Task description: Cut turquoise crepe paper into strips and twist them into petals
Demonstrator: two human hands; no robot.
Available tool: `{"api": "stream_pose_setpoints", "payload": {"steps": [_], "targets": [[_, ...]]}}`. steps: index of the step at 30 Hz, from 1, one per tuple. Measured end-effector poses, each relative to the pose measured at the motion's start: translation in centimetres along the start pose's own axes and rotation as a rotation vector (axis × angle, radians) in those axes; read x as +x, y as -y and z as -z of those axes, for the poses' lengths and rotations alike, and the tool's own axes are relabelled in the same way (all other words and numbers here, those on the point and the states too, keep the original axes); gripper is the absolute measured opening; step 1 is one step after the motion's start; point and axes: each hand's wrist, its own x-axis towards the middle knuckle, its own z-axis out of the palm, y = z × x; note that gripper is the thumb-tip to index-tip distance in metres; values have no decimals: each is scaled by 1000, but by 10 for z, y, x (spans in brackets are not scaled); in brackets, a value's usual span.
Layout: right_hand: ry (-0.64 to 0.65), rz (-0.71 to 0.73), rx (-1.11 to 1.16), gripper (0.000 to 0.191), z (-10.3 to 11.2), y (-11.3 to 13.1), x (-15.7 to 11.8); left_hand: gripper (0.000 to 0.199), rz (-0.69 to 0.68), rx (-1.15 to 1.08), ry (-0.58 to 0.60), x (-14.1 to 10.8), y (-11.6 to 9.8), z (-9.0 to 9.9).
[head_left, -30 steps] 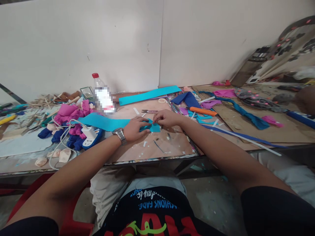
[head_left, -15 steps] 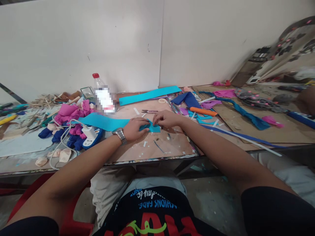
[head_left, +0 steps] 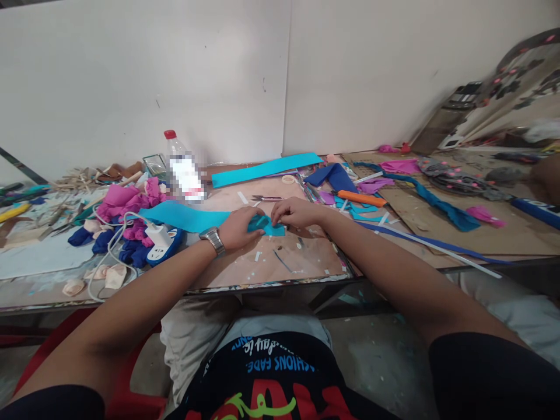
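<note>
A turquoise strip (head_left: 188,218) runs along the table from the pink and blue fabric pieces to both hands, its right end creased between them. My left hand (head_left: 240,227), with a metal watch at the wrist, has its fingers curled round the strip near that end. The fingers of my right hand (head_left: 291,212) are pinched on the strip's right end. Small snips (head_left: 266,199) lie just behind the hands. A second turquoise strip (head_left: 266,169) lies flat farther back.
A red-capped bottle (head_left: 186,175) stands at the back left. White cable and a blue power strip (head_left: 164,248) are left of the hands. An orange-handled tool (head_left: 361,199) and fabric scraps lie to the right. Another person's hand (head_left: 545,178) is at the far right.
The fingers of my left hand have drawn back and curled, showing more of the creased turquoise end. My right hand has hardly moved.
</note>
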Motion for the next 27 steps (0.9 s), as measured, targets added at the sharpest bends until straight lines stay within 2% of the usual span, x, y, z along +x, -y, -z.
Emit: {"api": "stream_pose_setpoints", "payload": {"steps": [4, 11, 16, 27], "targets": [[2, -28, 3, 31, 0, -2, 0, 56, -33, 19, -21, -1, 2, -3], [-19, -38, 29, 27, -1, -6, 0, 55, -15, 64, 26, -1, 7, -6], [-13, -42, 36, 28, -1, -5, 0, 50, -17, 52, 42, 0, 5, -5], [-11, -57, 45, 29, 0, -2, 0, 53, -8, 56, 64, -1, 0, -1]]}}
